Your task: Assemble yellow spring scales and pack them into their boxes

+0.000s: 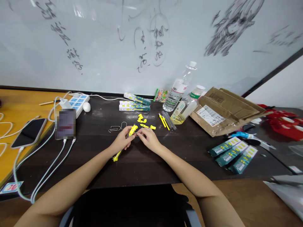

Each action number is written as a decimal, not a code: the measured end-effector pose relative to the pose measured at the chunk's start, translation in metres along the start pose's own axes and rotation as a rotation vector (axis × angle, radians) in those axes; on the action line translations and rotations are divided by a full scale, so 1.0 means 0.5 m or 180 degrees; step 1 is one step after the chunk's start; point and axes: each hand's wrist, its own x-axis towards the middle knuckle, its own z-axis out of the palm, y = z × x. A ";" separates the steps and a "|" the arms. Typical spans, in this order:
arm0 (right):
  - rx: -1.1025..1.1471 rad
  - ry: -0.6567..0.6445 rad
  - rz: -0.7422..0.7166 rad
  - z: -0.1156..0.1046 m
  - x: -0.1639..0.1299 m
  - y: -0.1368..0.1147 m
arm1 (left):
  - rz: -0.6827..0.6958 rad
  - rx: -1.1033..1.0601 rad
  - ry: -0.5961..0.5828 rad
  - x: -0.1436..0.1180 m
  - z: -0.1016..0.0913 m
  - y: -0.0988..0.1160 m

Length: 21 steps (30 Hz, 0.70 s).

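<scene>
Dark desk [142, 164]; both hands [138, 140] on yellow pen [127, 138].

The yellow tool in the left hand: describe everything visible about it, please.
The yellow tool is slim and pen-like, apparently plastic, bright yellow throughout. It lies slanted across the dark table, its lower end poking out below the left hand toward the person, its thicker upper end near the fingertips. The left hand grips its middle, hiding that part. The right hand meets it at the top end, pinching something thin and metallic-looking, too small to identify. Loose yellow pieces lie just beyond it.
</scene>
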 end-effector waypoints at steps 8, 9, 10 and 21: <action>-0.0279 0.0271 -0.0373 -0.012 0.000 -0.006 | -0.0423 0.0263 -0.0450 -0.006 0.003 -0.002; -0.0322 0.0260 -0.0358 -0.013 0.000 -0.006 | -0.0439 0.0268 -0.0482 -0.006 0.003 -0.002; -0.0369 0.0246 -0.0337 -0.013 -0.001 -0.006 | -0.0448 0.0278 -0.0509 -0.006 0.003 -0.002; -0.0643 0.0026 -0.0355 -0.011 -0.004 0.002 | -0.0494 0.0100 -0.0681 -0.002 -0.002 -0.015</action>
